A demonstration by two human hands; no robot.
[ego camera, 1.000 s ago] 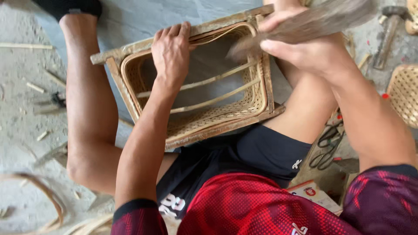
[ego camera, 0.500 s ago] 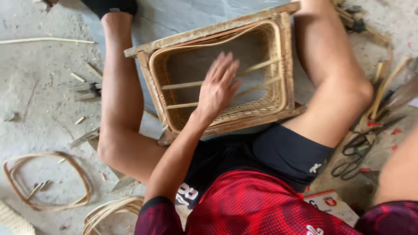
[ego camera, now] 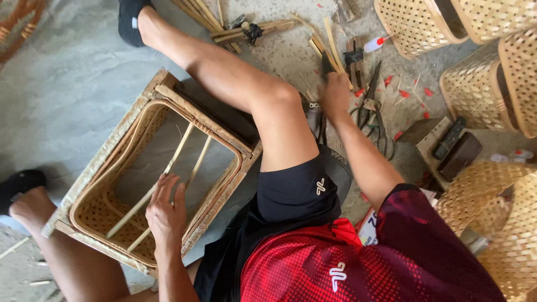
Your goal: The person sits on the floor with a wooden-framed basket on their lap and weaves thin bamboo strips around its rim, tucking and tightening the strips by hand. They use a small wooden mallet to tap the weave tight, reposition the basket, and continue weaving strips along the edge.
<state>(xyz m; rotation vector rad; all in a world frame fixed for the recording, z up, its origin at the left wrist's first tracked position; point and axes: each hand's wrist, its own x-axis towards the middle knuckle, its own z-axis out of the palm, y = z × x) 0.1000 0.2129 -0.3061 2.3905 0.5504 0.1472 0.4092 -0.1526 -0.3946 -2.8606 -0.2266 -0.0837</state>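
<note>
- The left hand (ego camera: 166, 215) lies flat and open, fingers spread, over the near rim of the woven basket frame (ego camera: 100, 168), as it did half a second ago.
- That frame sits on the floor between the person's legs; two thin cross sticks (ego camera: 168, 179) span its open middle, and the fingertips reach just over them.
- The view has swung right since the earlier picture, so the frame now shows at the left and the right knee (ego camera: 274, 103) is in the centre.
- The right hand (ego camera: 335, 95), out of sight before, is now stretched past the knee, closed on a dark-bladed tool (ego camera: 326, 64); the grip itself is blurred.
- Just beside it lie scissors (ego camera: 372, 109) and bamboo strips (ego camera: 330, 39).
- Finished baskets (ego camera: 475, 84) crowd the right edge; bare floor (ego camera: 67, 72) lies open at the far left.
</note>
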